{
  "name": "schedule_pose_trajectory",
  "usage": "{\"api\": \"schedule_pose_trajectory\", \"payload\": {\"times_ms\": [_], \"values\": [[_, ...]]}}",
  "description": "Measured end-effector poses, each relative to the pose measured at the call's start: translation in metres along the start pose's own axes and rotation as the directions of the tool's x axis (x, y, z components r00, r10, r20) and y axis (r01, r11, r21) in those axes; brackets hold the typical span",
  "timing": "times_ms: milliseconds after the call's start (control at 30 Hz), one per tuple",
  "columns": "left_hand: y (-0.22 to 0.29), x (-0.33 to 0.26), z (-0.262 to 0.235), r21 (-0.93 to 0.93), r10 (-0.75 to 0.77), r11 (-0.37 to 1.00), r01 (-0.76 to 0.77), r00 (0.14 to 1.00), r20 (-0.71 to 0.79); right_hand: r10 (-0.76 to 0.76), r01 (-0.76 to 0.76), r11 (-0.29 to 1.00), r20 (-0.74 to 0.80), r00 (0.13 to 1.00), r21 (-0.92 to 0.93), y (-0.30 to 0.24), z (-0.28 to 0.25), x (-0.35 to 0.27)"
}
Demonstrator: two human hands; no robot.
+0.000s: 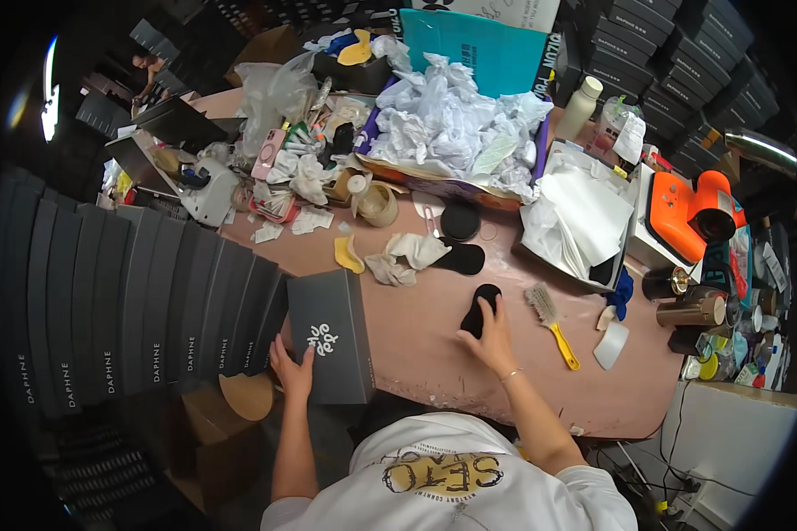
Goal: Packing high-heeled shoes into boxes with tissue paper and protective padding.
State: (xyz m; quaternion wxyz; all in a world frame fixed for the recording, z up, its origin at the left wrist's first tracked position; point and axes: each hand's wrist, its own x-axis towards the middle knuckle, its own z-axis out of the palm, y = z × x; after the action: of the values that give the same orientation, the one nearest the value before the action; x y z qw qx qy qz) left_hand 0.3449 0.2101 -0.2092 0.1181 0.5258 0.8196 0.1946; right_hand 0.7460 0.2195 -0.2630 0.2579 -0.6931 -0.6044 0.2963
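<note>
Where the right hand's (492, 342) thumb and fingers part, a black pad (482, 305) lies between them above the table (425, 345); firm grip cannot be confirmed. The left hand (294, 370) touches a grey box (341, 372), its hold unclear. Rightward lies a brush (552, 326).

Lit by a long, bright white lamp (50, 106) at upper left; furnished centrally with a worn, pinkish-brown desk (425, 345); bounded at lower right by a pale, flat panel (737, 434).

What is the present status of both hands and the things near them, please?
Left hand at grey box's left side. Right hand on black insole-shaped piece. Yellow-handled brush lies close, right of it.
</note>
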Motion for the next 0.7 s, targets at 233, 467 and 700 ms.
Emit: {"api": "schedule_pose_trajectory", "payload": {"times_ms": [233,467,700], "values": [[-0.059,0.007,0.019,-0.498,-0.079,0.801,0.331,0.884,0.46,0.027,-0.041,0.816,-0.032,0.999,-0.577,-0.016,0.008,0.026],[-0.056,0.026,0.004,-0.402,0.059,0.899,0.175,0.861,0.506,-0.109,0.148,0.946,0.146,0.983,-0.289,-0.121,0.095,0.135],[-0.075,0.019,0.018,-0.449,0.082,0.873,0.188,0.852,0.516,-0.038,0.114,0.922,0.208,0.977,-0.371,-0.124,0.139,0.129]]}}
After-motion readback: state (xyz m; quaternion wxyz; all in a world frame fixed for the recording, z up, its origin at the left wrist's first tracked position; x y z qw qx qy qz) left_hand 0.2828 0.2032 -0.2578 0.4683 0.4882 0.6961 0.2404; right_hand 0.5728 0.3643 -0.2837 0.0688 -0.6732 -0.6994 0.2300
